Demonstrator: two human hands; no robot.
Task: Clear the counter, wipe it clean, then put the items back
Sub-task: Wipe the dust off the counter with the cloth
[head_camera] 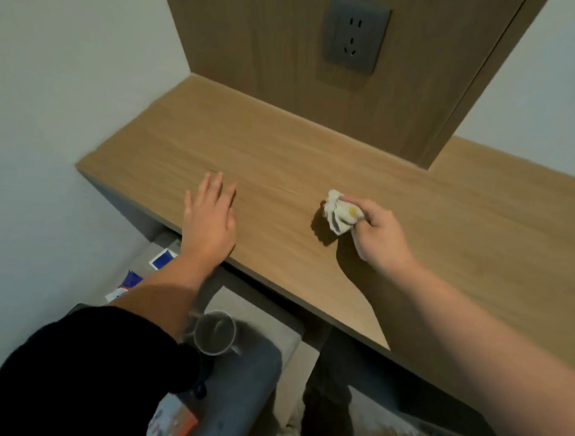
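The wooden counter (pixel 317 158) runs from the left wall toward the right, and nothing but my hands is on it. My right hand (pixel 378 232) grips a crumpled white cloth (pixel 339 213) with a yellow mark, holding it against the counter's middle. My left hand (pixel 209 215) lies flat near the counter's front edge, fingers straight and pointing away from me. Below the counter, a glass cup (pixel 215 332) stands on a grey seat (pixel 244 378), partly behind my left forearm. Blue and white packets (pixel 162 258) lie lower left, and a printed orange box (pixel 173 424) sits near the bottom.
A wood panel with a dark wall socket (pixel 355 37) rises behind the counter. White walls close in on the left and far right. The counter's front edge runs diagonally from upper left to lower right. My dark sleeve (pixel 81 373) fills the lower left.
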